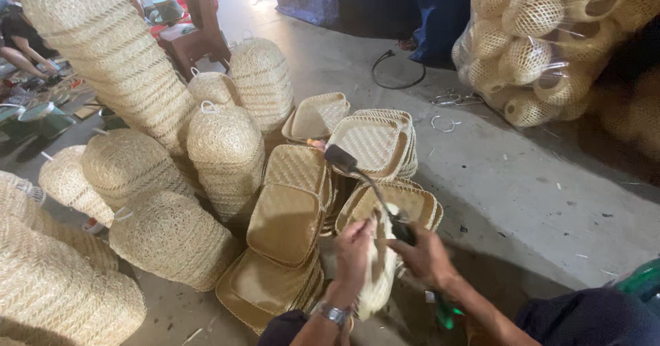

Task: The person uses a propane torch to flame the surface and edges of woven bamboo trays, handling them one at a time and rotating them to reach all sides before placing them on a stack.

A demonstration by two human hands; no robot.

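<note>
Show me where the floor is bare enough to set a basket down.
Bare concrete floor lies right of the square tray stacks, bordered above by the bagged round baskets and the black cable loop. Left of the trays it is crowded: domed basket stacks stand packed together. The left hand and right hand work beside the trays.

Grey concrete floor [522,181] carries everything here. On the left, tall stacks of woven domed baskets [117,57] lean and crowd together, right down to the near corner. In the middle, piles of square woven trays [289,215] sit on the concrete, some tipped against each other. Far right, a clear bag of round woven balls [543,43] rests there. A black cable loop [399,71] lies near the back, with bits of white wire [447,123] just beside it.
</note>
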